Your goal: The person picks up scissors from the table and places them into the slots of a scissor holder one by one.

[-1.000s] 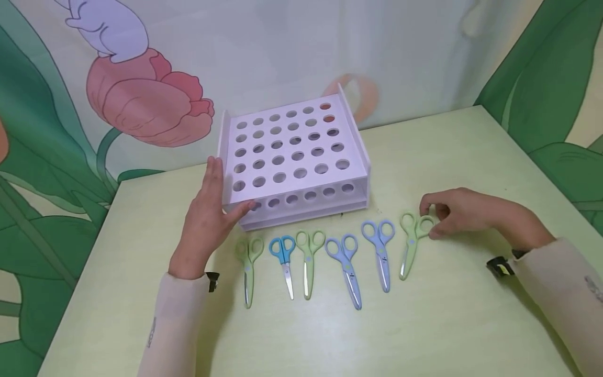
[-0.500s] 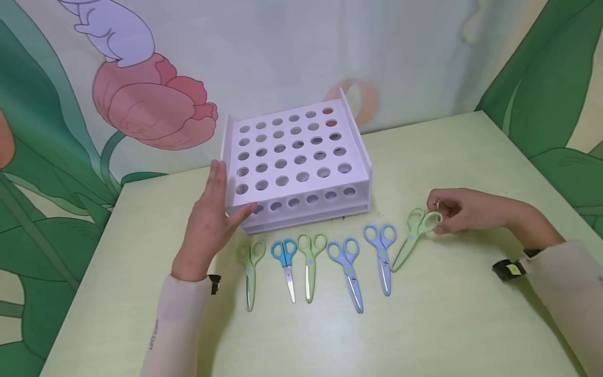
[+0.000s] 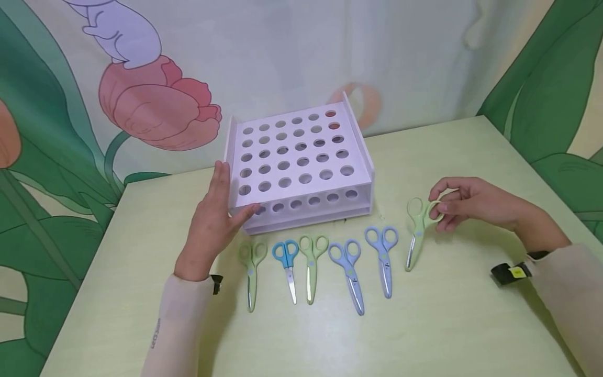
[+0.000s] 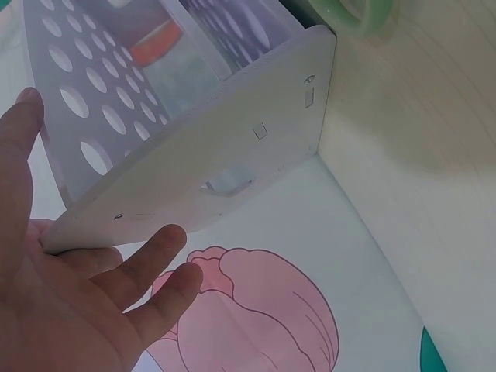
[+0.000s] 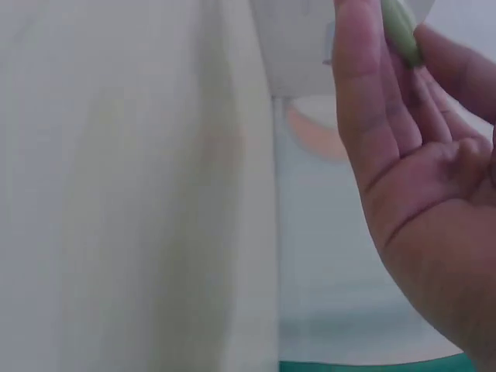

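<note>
A pair of green scissors (image 3: 415,234) hangs tilted from my right hand (image 3: 478,203), which pinches one handle loop between thumb and fingers. In the right wrist view, a green handle part (image 5: 401,31) shows between thumb and fingers. My left hand (image 3: 207,225) rests at the near left corner of a white box-like rack (image 3: 301,152) with rows of round holes. Its fingers lie straight along the side panel and the thumb touches the front edge. The left wrist view shows the side panel (image 4: 225,139) beside my spread fingers.
In front of the rack lie several scissors in a row: green (image 3: 252,272), small blue (image 3: 288,267), another green (image 3: 311,267), and two lavender pairs (image 3: 349,277) (image 3: 383,259). A painted curtain (image 3: 292,52) stands behind the table (image 3: 301,345).
My right hand has lifted the rightmost green scissors off the table by one handle loop and tilted them. The left hand stays at the rack, and the head view has shifted slightly.
</note>
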`<state>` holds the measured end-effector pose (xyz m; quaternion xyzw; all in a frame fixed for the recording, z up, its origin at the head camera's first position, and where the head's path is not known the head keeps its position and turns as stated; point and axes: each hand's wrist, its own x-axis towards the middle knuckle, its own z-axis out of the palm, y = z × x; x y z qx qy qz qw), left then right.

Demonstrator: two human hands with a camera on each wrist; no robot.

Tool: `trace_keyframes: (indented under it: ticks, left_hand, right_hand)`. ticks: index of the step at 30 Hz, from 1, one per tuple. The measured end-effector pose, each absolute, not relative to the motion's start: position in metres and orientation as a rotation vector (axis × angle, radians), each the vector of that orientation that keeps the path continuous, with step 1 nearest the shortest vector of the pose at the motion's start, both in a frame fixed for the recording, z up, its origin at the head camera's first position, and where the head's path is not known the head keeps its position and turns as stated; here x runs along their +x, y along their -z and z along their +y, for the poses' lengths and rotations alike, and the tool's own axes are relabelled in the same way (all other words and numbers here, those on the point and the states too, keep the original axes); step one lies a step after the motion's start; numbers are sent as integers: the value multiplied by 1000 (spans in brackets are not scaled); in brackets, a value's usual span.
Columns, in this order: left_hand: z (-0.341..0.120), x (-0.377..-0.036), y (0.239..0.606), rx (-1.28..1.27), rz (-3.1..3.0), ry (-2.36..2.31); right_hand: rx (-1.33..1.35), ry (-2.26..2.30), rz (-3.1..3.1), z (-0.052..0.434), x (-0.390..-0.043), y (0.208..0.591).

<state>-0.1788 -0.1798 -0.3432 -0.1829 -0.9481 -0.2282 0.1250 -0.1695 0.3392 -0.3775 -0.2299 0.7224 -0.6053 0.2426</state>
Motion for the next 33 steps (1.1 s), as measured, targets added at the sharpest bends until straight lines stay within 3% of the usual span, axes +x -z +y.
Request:
trace_keyframes:
  ticks: [17,25,33]
  left_hand:
    - [-180,-179,341,-482,-2784,639]
    - [-180,-175,347,-448,-2813,668]
    - [-177,-178,342,-434,-2827,689]
  right_hand:
    - [-806,1858,2454,294,-150,315]
    - [-1115,2287,2129,268,-156,295]
    - [-1118,2456,2063,239,-165,266]
